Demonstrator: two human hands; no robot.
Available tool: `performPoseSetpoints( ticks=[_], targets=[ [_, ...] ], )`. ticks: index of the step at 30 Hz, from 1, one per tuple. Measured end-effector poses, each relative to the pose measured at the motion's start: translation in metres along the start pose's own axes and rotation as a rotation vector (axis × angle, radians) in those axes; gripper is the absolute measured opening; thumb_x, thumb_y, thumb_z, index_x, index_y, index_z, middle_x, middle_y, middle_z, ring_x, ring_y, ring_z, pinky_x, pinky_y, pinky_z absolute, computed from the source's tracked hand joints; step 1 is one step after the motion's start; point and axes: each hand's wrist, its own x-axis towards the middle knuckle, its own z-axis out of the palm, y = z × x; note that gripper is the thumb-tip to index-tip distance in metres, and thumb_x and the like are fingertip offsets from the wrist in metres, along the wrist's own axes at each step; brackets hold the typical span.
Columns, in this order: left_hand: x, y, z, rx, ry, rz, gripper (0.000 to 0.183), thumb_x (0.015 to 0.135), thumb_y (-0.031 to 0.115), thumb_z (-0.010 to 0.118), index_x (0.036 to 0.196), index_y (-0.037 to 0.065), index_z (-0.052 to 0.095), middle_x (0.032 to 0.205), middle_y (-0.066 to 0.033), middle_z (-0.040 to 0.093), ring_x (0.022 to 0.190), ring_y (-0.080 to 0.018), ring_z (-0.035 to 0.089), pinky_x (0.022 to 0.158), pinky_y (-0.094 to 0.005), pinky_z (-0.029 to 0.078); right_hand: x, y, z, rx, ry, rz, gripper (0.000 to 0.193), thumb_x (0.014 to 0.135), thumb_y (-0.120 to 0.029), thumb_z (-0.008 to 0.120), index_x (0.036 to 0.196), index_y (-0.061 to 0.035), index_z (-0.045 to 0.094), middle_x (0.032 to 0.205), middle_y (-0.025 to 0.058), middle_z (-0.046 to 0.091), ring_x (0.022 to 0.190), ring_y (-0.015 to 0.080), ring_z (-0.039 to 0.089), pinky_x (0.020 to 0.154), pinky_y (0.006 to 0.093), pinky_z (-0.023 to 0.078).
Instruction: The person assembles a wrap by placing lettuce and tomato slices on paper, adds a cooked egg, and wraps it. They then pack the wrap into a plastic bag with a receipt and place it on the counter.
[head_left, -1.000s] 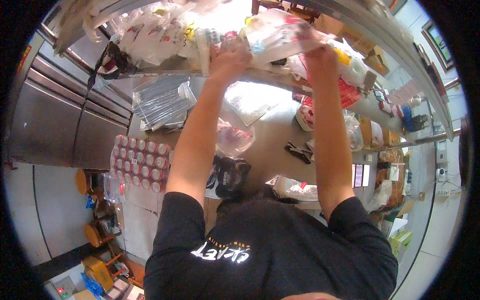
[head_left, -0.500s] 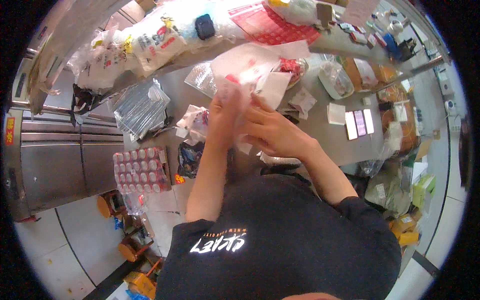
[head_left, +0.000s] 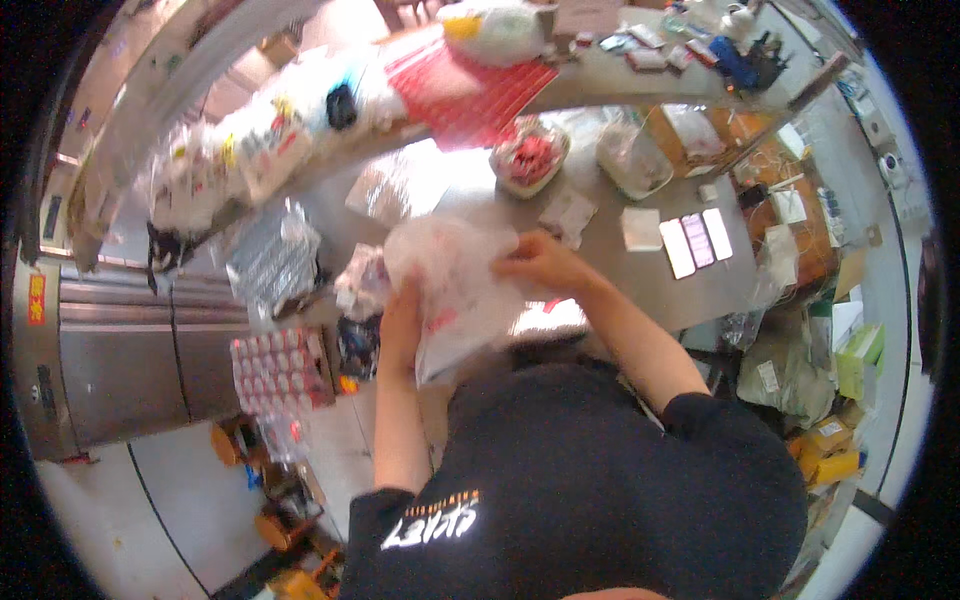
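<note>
A thin white plastic bag (head_left: 460, 285) with red print hangs between my hands above the steel counter. My left hand (head_left: 403, 315) grips its left side, with the fingers partly hidden by the bag. At the upper right edge, my right hand (head_left: 545, 262) pinches the bag between thumb and fingers. Below, a shiny silver piece (head_left: 548, 317) lies at the counter's near edge. A crumpled white and pink packet (head_left: 362, 283) sits just left of the bag. Beyond my right hand lies a flat, pale paper packet (head_left: 568, 215).
A tub of red packets (head_left: 528, 160) and a plastic-lined white tub (head_left: 635, 162) stand at the back. Phones (head_left: 697, 243) lie right of a paper pad (head_left: 641, 229). Silver foil bags (head_left: 272, 262) are stacked left. Overhead, a shelf holds red sheets (head_left: 470, 85). Canned drinks (head_left: 280, 365) stand lower left.
The white bag has come down and nearer to me and is spread wider. My hands have moved apart, the left one lower. The view has shifted, uncovering the tub of red packets.
</note>
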Motion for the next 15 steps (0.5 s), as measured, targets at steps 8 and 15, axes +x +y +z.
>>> performPoseSetpoints(
  ticks=[8,15],
  targets=[
    [0.017,-0.072,-0.021,0.427,0.254,0.364,0.039,0.104,0.032,0.066,0.13,0.002,0.066,0.115,-0.0086,0.073,0.09,-0.0198,0.07,0.076,-0.033,0.056,-0.023,0.035,-0.009,0.228,0.035,0.01,0.031,0.093,-0.024,0.08,0.109,0.0028,0.078,0.097,0.0046,0.075,0.081,0.0126,0.066,0.072,0.0295,0.053],
    [-0.021,-0.085,0.057,0.867,0.089,0.603,0.026,0.101,0.026,0.072,0.112,0.003,0.073,0.101,-0.0069,0.076,0.086,-0.014,0.071,0.074,-0.0281,0.056,-0.041,0.056,0.007,-0.07,0.123,-0.263,0.026,0.09,-0.025,0.082,0.095,0.0001,0.077,0.083,0.0033,0.074,0.075,0.0128,0.065,0.069,0.0329,0.054]
  ],
)
